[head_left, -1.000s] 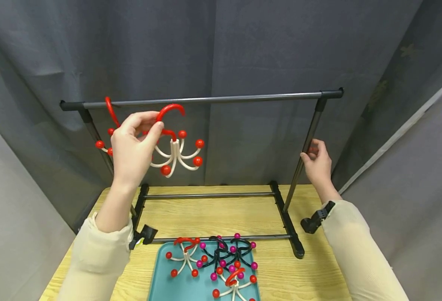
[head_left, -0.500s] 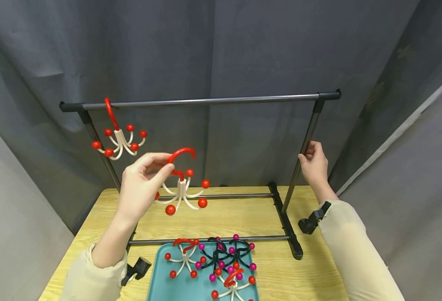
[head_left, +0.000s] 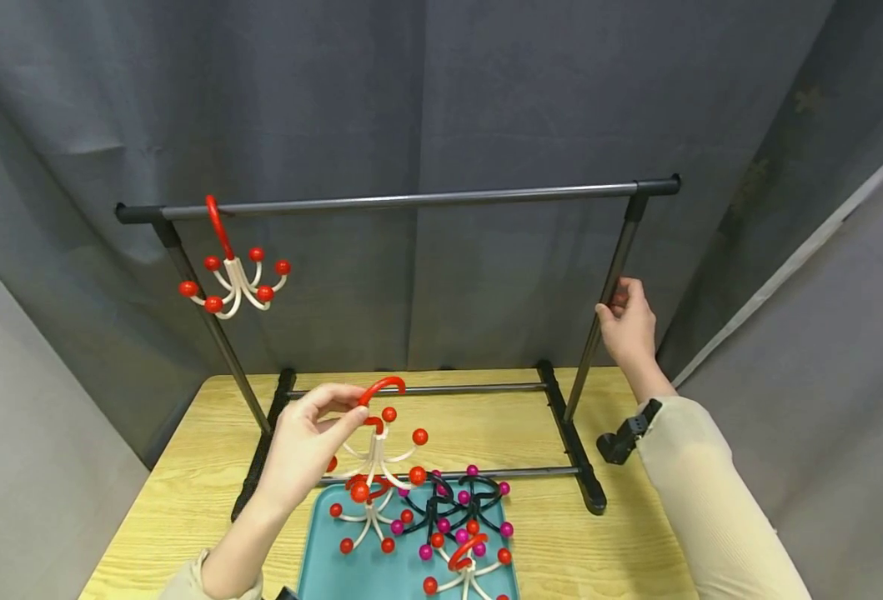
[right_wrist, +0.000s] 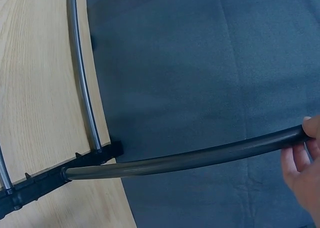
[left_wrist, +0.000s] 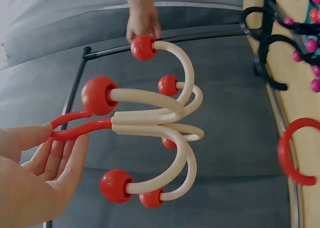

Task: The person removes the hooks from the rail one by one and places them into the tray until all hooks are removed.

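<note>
My left hand (head_left: 300,448) pinches the red hook of a claw hanger (head_left: 377,450) with cream arms and red ball tips. This hanger is upright in the head view, above the back left of the teal tray (head_left: 351,577), overlapping a red-hooked hanger (head_left: 369,518) there. In the left wrist view, thumb and fingers close on the hook's bend, and the cream arms (left_wrist: 150,119) spread out from it. A matching hanger (head_left: 236,279) hangs by its hook at the rack rail's left end. My right hand (head_left: 629,327) grips the rack's right upright (right_wrist: 200,158).
The metal rack's top rail (head_left: 411,201) spans the view, and its black feet (head_left: 572,450) stand on the wooden table (head_left: 418,429). In the tray lie two black hangers (head_left: 433,508) with pink balls and another red-hooked hanger (head_left: 469,571). Grey curtains (head_left: 561,92) surround the table.
My left hand has come down from just below the rail to above the tray, bringing the held hanger along and uncovering the one on the rail. My right hand stays on the upright.
</note>
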`<state>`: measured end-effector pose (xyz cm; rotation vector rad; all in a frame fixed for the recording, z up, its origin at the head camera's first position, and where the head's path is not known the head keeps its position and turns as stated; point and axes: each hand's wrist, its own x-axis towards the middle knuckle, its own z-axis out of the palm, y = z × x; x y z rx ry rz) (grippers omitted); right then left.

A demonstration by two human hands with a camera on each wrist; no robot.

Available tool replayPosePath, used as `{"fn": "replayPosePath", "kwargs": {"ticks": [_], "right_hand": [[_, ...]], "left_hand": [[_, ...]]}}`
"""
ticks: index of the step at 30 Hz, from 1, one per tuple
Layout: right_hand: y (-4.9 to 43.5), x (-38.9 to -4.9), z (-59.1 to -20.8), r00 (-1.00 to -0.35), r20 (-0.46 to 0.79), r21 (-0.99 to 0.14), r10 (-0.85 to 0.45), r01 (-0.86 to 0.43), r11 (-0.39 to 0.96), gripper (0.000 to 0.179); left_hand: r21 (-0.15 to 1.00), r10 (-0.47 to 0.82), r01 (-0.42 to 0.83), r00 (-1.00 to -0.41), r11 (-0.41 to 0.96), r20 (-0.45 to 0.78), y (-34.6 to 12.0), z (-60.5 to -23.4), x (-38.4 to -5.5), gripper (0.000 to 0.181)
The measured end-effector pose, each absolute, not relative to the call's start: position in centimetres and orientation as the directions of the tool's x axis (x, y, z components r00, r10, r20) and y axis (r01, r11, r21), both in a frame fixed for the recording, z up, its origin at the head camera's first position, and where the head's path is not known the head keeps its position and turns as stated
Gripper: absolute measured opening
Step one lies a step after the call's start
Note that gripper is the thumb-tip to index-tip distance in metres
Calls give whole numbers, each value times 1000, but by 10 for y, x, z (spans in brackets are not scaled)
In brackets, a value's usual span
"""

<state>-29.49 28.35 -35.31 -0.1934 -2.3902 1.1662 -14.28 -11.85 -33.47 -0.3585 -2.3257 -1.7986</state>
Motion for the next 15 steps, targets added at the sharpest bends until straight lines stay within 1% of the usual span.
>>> {"fn": "replayPosePath", "kwargs": {"ticks": [5, 10, 15], "right_hand": [[283, -295, -354, -879, 352, -771, 321, -77, 632, 48], [283, -296, -357, -879, 359, -766, 314, -85, 638, 48], [283, -296, -357, -877, 367, -757, 311, -88, 647, 47]], "left_hand": [[949, 112, 236, -970, 209, 216, -116, -352, -138, 19], [972, 134, 127, -986, 199, 101, -115, -364, -130, 19], [977, 194, 56, -981, 205, 15, -117, -374, -121, 23]]}}
